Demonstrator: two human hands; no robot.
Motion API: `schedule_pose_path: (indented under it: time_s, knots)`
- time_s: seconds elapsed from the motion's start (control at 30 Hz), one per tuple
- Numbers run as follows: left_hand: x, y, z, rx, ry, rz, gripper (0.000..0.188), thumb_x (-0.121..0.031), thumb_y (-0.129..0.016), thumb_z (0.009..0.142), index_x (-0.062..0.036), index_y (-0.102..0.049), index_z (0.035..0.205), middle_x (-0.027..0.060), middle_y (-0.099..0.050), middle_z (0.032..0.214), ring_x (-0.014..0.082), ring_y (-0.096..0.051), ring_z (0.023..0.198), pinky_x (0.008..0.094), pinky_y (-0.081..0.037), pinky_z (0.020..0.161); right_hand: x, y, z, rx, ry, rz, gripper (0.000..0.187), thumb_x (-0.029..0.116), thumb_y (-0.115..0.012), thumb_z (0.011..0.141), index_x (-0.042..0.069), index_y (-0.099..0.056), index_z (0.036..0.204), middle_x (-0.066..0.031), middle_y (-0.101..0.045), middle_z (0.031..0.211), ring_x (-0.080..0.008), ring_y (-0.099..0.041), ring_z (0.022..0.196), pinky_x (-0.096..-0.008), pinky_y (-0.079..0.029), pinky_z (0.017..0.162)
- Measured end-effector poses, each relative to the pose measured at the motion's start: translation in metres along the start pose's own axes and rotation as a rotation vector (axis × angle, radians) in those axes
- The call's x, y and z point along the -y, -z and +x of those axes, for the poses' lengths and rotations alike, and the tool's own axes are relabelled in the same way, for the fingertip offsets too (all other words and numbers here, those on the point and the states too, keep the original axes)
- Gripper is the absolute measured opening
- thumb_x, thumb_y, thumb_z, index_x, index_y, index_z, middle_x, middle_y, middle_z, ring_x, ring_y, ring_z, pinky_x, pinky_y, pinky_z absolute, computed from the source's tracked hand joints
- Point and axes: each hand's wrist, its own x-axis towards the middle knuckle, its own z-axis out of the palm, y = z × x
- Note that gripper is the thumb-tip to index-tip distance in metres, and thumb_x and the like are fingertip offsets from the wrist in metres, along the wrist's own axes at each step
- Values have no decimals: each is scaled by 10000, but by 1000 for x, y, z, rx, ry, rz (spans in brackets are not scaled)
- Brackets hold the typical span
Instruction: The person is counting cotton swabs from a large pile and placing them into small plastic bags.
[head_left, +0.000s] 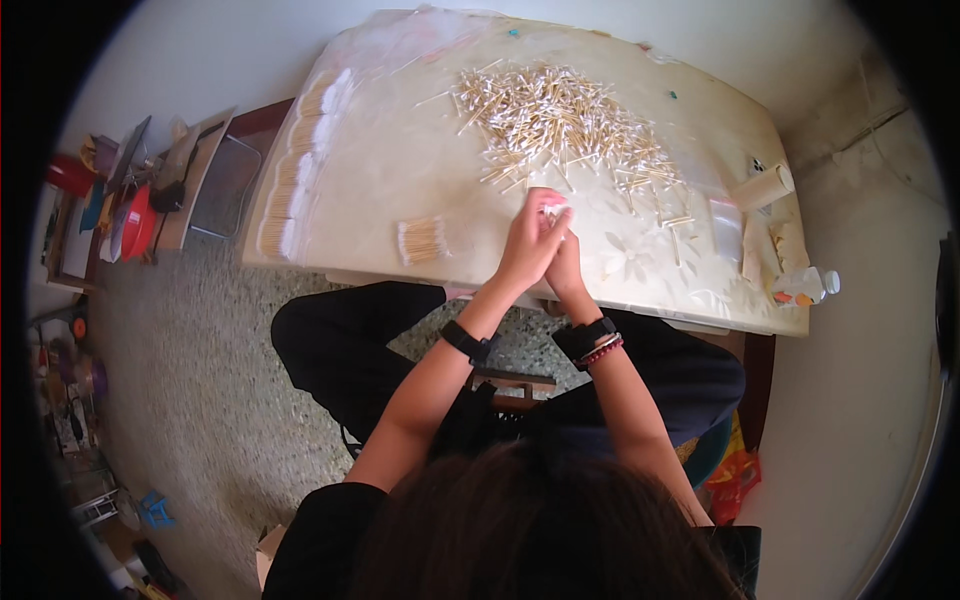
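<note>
Close to the table's near edge, my left hand (522,243) and my right hand (565,264) are cupped together around a small bunch of cotton swabs (552,211). White tips show between the fingers; the rest of the bunch is hidden by my hands. Just beyond them spreads a large loose pile of cotton swabs (560,115) with pale sticks, some strewn toward the right. To the left of my hands lies one flat, neatly lined-up pack of cotton swabs (422,241). A column of similar packs (298,170) runs along the table's left side.
The pale patterned table (370,180) meets a wall at the back. At its right end are a cardboard-coloured roll (763,187), a clear plastic bag (727,230) and a white-capped bottle (806,287). Clear plastic film (400,45) covers the far left corner. A red basin (138,222) stands at far left.
</note>
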Motion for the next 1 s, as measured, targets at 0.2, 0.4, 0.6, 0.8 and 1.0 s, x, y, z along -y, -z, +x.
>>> schedule_pose_path:
  time_s: [0.2, 0.4, 0.6, 0.8, 1.0]
  knots:
    - [6, 14, 7, 408, -394, 600, 129, -97, -627, 814, -8, -610, 906, 125, -640, 963, 212, -619, 871, 341, -492, 832, -33, 4, -2, -7, 73, -34, 119, 62, -498, 831, -20, -565, 888, -151, -621, 797, -203, -602, 744, -327, -450, 640]
    - [14, 9, 3, 287, -660, 671, 211, -111, -642, 791, -19, -638, 981, 125, -644, 994, 258, -614, 922, 386, -482, 861, -24, 7, -8, 94, 91, -145, 171, 73, -529, 795, -17, -563, 936, -174, -627, 781, -273, -624, 738, -334, -465, 645]
    - [16, -14, -4, 380, -560, 1093, 438, -277, -555, 865, 15, -529, 1191, 158, -609, 1091, 299, -503, 1140, 429, -355, 995, -21, 10, -4, 113, 218, -205, 224, 77, -537, 789, -9, -548, 996, -175, -627, 773, -290, -624, 732, -340, -469, 641]
    - [13, -13, -5, 363, -579, 1164, 577, -376, -500, 887, 33, -428, 1288, 156, -531, 1220, 321, -418, 1218, 474, -235, 1062, -19, 14, -1, 126, 352, -261, 285, 81, -544, 783, -1, -532, 1055, -175, -628, 764, -308, -624, 727, -345, -473, 637]
    - [9, 10, -10, 512, -666, 965, 436, -227, -525, 886, 25, -487, 1240, 126, -560, 1183, 282, -446, 1204, 429, -301, 1045, -12, 18, 4, 130, 501, -314, 349, 85, -552, 777, 7, -517, 1115, -176, -628, 755, -325, -624, 722, -351, -477, 634]
